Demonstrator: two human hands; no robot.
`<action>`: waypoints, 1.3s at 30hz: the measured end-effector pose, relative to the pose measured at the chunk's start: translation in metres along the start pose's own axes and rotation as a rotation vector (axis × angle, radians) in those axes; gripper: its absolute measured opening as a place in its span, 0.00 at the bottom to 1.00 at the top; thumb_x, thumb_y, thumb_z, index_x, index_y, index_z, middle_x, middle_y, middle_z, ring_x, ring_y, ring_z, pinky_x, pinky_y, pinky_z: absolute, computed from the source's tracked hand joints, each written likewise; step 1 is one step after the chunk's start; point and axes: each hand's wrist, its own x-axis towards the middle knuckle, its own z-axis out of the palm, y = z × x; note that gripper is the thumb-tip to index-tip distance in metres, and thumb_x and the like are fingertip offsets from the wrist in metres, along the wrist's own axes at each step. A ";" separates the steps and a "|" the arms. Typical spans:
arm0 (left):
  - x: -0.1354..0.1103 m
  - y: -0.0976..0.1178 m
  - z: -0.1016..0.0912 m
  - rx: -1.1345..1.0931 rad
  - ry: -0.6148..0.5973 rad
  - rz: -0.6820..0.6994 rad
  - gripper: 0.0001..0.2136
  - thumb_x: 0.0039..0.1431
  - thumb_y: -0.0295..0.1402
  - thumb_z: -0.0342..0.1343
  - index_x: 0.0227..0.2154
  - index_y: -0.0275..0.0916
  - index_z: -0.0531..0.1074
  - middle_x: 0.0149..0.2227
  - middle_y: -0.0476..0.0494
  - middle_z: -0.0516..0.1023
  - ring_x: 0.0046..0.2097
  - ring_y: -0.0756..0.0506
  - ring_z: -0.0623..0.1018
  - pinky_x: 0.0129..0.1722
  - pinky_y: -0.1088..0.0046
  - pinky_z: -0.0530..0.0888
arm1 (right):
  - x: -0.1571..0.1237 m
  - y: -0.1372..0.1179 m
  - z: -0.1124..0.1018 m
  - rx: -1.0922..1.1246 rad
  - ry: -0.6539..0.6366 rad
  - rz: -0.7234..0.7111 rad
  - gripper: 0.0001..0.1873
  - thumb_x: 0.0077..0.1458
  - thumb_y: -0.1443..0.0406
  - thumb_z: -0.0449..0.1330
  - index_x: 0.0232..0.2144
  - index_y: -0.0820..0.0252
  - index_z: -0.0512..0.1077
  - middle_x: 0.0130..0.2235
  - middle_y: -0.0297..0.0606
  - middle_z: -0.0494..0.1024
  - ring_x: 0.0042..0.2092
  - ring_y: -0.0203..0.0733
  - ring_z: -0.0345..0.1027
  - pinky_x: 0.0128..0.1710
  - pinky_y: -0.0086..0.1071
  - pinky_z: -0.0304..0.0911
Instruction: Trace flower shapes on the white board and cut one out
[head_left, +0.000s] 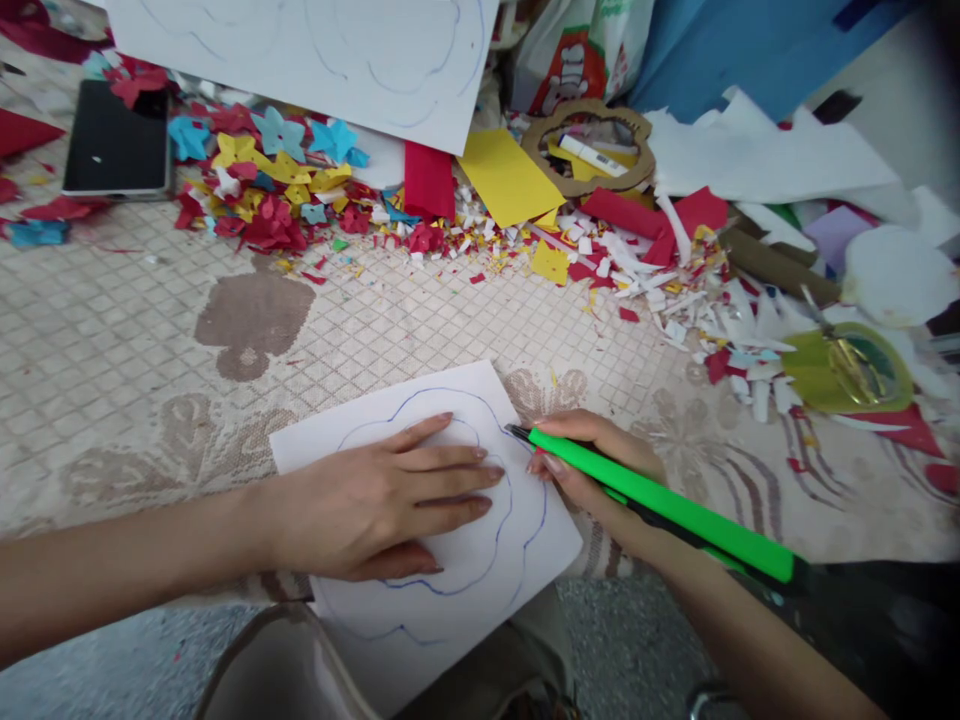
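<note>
A white sheet (pixel 360 605) with a wavy flower outline in blue ink lies at the table's front edge, its lower part reaching past the edge. My left hand (pixel 390 495) rests flat on the sheet, fingers stretched to the right across the inner outline. In my right hand (pixel 592 460) is a bright green utility knife (pixel 660 495), fingers closed around its front end. The blade tip is at the outer blue line near the sheet's upper right side; whether it has pierced the paper I cannot tell.
Cut paper flowers (pixel 277 165) and scraps pile along the back. A phone (pixel 118 140) lies at left. A cardboard flower ring (pixel 536 150) surrounds a white marker (pixel 592 155). Scissors (pixel 855 360) lie at right near a yellow-green tape roll (pixel 896 375). Another outlined sheet (pixel 262 50) is at the back.
</note>
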 end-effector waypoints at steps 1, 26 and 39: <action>0.000 0.000 0.000 -0.003 0.004 0.000 0.22 0.67 0.39 0.49 0.61 0.36 0.62 0.67 0.42 0.56 0.68 0.43 0.56 0.68 0.60 0.34 | 0.001 0.000 0.000 -0.006 -0.003 -0.003 0.13 0.58 0.68 0.59 0.46 0.53 0.73 0.39 0.37 0.79 0.40 0.39 0.75 0.37 0.33 0.71; 0.001 -0.001 0.000 -0.015 0.005 -0.009 0.23 0.66 0.38 0.50 0.61 0.38 0.61 0.66 0.42 0.57 0.67 0.43 0.57 0.68 0.58 0.37 | 0.001 0.001 -0.004 -0.002 -0.059 0.010 0.14 0.58 0.67 0.58 0.47 0.51 0.72 0.40 0.37 0.79 0.41 0.40 0.75 0.37 0.33 0.71; 0.002 0.000 0.000 -0.013 0.012 -0.009 0.23 0.65 0.37 0.51 0.61 0.37 0.61 0.66 0.42 0.57 0.67 0.43 0.57 0.68 0.60 0.37 | 0.010 0.002 -0.011 -0.058 -0.142 -0.037 0.14 0.58 0.66 0.59 0.46 0.49 0.72 0.41 0.36 0.79 0.39 0.41 0.75 0.38 0.36 0.71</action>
